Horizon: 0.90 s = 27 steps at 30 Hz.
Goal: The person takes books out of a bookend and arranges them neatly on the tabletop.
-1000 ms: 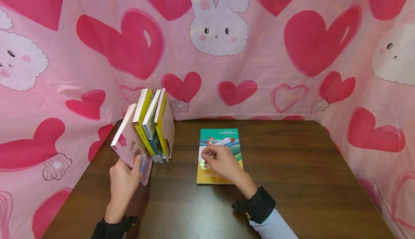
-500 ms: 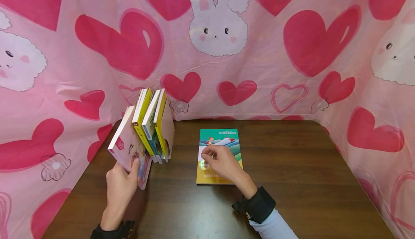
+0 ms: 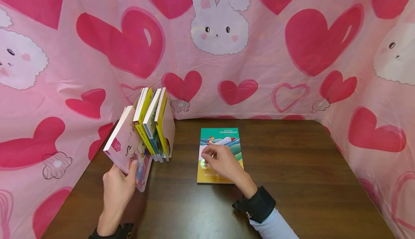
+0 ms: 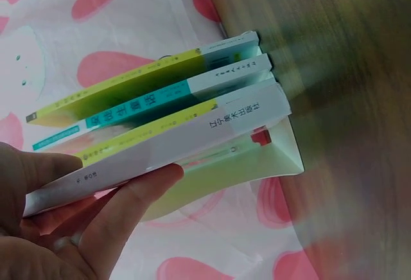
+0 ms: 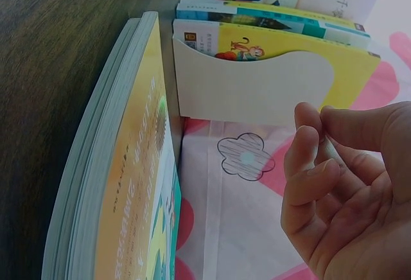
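My left hand (image 3: 116,192) grips a pale pink paperback book (image 3: 124,149) near its lower front edge, thumb on the cover. The book is tilted and sticks out toward me at the left of the book row; in the left wrist view its pale spine (image 4: 173,145) lies between thumb and fingers. Beside it, yellow-spined and blue-green-spined books (image 3: 146,123) stand in a white book holder (image 5: 250,90). My right hand (image 3: 223,161) hovers over or rests on a green-and-yellow book (image 3: 231,140) lying flat; its fingers are loosely curled with nothing between them.
The brown wooden table (image 3: 291,167) extends to the right and front. A pink cloth (image 3: 266,44) with hearts and rabbits hangs behind and at both sides. In the right wrist view, the lying book's page edges (image 5: 109,158) look like more than one book stacked.
My left hand has drawn the pink book toward me and slightly left, farther out from the row. My right hand and the lying book have stayed in place.
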Available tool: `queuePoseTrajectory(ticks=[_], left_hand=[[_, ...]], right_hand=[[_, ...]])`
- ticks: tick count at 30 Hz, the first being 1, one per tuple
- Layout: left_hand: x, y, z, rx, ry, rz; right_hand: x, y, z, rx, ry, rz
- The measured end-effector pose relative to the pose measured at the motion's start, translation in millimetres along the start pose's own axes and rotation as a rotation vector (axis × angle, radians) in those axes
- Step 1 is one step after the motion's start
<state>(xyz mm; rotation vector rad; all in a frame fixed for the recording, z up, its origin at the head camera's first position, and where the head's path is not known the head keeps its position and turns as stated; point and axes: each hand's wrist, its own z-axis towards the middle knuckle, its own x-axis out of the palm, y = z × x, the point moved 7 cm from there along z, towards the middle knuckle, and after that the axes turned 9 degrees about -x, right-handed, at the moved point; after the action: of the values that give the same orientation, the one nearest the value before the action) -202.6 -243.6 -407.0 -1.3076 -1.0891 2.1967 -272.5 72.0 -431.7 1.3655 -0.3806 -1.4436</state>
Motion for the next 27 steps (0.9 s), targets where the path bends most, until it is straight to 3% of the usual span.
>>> queuePoseTrajectory(ticks=[13,27], left_hand=[[-7.3,-2.9,-7.7,-0.051,0.036,0.032],[-18.1,-6.4,-22.0,-0.006,-0.004,0.067]], right_hand=[[1,0,0.3,-0.009,0.004,-0.016],[1,0,0.4,-0.006,0.008,-0.010]])
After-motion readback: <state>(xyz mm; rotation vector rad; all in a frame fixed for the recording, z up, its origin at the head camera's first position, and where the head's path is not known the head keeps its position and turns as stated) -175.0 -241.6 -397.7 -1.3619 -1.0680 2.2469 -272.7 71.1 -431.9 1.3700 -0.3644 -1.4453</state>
